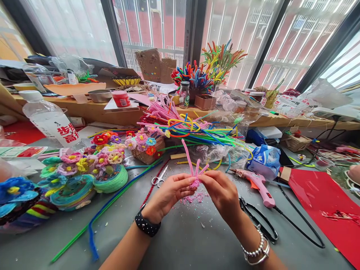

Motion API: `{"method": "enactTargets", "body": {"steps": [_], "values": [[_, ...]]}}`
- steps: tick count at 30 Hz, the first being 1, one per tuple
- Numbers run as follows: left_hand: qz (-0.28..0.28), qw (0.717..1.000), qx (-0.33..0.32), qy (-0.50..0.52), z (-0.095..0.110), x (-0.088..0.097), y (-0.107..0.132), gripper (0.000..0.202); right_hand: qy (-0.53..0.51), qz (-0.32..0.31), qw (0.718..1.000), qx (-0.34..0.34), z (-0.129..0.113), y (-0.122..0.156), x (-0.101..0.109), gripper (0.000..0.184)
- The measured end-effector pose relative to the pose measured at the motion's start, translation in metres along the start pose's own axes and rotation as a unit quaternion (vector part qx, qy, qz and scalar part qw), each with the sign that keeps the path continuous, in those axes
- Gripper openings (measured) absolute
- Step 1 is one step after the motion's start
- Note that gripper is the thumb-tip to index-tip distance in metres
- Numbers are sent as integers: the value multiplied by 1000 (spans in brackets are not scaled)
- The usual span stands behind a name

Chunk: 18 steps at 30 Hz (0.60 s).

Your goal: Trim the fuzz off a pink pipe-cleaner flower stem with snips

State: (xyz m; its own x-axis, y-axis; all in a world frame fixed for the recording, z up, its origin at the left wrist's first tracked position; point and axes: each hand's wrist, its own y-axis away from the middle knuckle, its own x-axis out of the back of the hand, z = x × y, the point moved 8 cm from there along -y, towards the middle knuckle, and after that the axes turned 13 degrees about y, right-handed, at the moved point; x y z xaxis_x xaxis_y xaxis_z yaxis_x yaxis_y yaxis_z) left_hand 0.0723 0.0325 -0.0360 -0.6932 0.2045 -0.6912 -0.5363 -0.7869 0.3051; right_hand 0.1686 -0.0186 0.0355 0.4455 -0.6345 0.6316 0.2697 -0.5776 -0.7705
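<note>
Between my two hands is a small bundle of pink pipe cleaners [188,157], with a few stems sticking up and a curled, bunched lower part. My left hand [173,189], with a dark dotted watch band at its wrist, pinches the bundle from the left. From the right, the fingertips of my right hand [222,189] close on a pink stem; a beaded bracelet circles that wrist. Pink fuzz clippings [194,197] lie on the grey table [182,240] just beneath. Small white-handled scissors [160,178] rest left of my hands.
A pink hot glue gun [260,186] with its cord and black-handled pliers [260,217] lie at right, beside a red sheet [323,210]. Pipe-cleaner flower baskets [111,180] and a water bottle [53,122] stand at left. Loose pipe cleaners [197,129] pile up behind.
</note>
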Motion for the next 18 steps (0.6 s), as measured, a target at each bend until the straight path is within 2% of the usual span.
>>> {"method": "enactTargets", "body": {"steps": [5, 10, 13, 18], "values": [[-4, 1000, 2, 6, -1, 0, -1, 9, 41, 1, 998, 50, -6, 1, -3, 23], [11, 1000, -3, 10, -1, 2, 0, 9, 36, 8, 998, 42, -6, 1, -4, 21], [18, 999, -31, -11, 2, 2, 1, 11, 35, 9, 999, 25, -6, 0, -5, 20], [40, 987, -112, -104, 13, 0, 2, 13, 15, 22, 999, -21, -2, -1, -8, 15]]}}
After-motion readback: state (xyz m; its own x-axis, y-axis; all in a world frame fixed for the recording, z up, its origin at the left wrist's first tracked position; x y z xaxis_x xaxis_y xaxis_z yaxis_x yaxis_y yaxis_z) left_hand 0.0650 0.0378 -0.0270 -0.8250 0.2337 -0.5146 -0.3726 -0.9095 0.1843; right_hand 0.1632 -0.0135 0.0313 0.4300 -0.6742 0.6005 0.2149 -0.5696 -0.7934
